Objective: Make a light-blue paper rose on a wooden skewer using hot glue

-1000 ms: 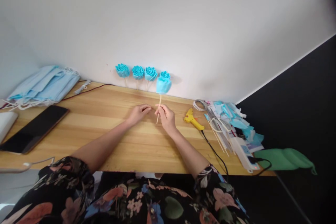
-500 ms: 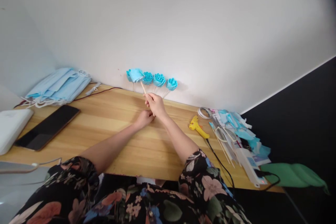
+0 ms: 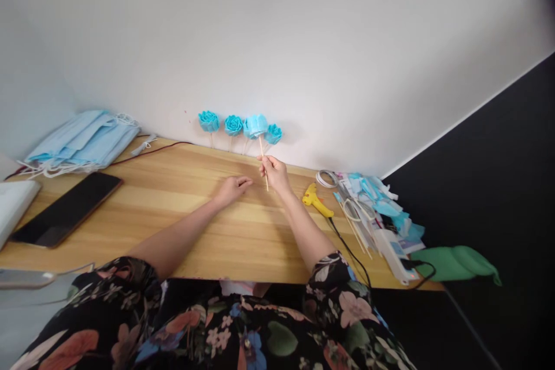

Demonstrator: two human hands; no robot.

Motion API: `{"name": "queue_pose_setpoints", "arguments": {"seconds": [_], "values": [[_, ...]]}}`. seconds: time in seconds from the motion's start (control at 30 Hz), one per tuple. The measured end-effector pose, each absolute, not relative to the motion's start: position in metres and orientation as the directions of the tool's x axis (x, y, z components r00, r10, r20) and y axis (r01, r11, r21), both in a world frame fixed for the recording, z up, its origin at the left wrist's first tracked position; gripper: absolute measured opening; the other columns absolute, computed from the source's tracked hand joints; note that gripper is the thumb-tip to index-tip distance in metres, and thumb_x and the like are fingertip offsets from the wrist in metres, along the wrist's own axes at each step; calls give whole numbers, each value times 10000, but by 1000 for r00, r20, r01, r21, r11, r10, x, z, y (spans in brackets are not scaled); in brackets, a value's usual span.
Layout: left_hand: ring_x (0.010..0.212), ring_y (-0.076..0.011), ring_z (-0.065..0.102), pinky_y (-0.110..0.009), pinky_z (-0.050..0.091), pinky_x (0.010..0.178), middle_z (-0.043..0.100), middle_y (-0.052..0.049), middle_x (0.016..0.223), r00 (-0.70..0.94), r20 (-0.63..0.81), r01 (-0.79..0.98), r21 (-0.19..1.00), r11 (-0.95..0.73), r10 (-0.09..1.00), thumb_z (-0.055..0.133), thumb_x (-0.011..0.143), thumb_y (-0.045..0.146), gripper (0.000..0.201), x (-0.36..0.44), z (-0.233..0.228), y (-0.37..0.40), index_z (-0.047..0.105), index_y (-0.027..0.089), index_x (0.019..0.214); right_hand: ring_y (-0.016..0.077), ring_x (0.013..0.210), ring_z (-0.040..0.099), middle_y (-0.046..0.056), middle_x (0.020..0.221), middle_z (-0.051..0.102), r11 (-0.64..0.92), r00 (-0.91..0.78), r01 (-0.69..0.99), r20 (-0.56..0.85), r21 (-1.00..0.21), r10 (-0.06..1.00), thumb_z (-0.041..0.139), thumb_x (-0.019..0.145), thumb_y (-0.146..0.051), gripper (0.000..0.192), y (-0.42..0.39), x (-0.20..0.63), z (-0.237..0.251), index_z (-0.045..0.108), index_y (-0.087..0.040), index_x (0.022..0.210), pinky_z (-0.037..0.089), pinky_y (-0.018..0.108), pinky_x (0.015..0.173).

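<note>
Since half a second ago the right hand point(image 3: 274, 173) has carried the blue flower on its stick point(image 3: 256, 126) rightward, from the left end of the row to between the second and last of the finished roses. Fingers are pinched shut on the thin wooden stick point(image 3: 263, 163), held near upright, bloom in front of the wall. Left hand point(image 3: 233, 188) rests on the counter point(image 3: 182, 202), fingers loosely curled, holding nothing. Three finished blue roses point(image 3: 209, 121) lean against the wall behind the counter. Judged progress: three blooms done and parked; the held one looks more bundled, possibly unfinished. Yellow glue gun point(image 3: 317, 201) lies idle to the right, near fabric scraps point(image 3: 381, 202). Stacked face masks point(image 3: 82, 139) remain at far left
</note>
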State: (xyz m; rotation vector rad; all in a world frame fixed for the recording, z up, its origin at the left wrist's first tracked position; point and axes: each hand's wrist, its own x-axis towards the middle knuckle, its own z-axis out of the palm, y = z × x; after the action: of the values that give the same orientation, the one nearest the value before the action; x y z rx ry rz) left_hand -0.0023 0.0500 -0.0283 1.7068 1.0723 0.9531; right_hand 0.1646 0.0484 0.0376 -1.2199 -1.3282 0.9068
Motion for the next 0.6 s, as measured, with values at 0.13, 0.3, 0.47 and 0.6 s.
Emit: {"name": "queue_pose_setpoints", "arguments": {"seconds": [0.13,0.3,0.47,0.6], "values": [[618,-177,568,-272,421,615,615,17,597,309,140,276,933,-230,941,660,893,451,285,-3,-27,49,755,199,801,101,546,523,-40,624,591,183,147,127,201,-975,968,675,891,-629,448,44,175,38,725,-185,861,425,247,566],[570,-161,510,-269,387,579,559,35,562,287,120,313,926,-211,950,662,907,455,293,-1,-20,48,729,199,782,88,559,523,-39,693,604,197,243,60,206,-979,948,638,943,-577,431,36,193,38,723,-163,1025,367,231,524],[588,-172,528,-275,407,602,558,27,568,332,102,329,919,-216,938,643,900,496,331,-2,-16,10,695,208,747,77,494,477,-55,631,573,143,245,36,147,-989,958,697,899,-549,399,34,200,33,699,-152,939,317,233,489],[665,-194,611,-270,455,659,660,-7,647,452,68,329,914,-237,889,631,885,519,350,-38,-14,-66,736,202,779,81,537,526,-43,674,608,157,223,37,161,-987,961,710,878,-597,443,18,205,30,717,-168,986,334,224,491]]}}
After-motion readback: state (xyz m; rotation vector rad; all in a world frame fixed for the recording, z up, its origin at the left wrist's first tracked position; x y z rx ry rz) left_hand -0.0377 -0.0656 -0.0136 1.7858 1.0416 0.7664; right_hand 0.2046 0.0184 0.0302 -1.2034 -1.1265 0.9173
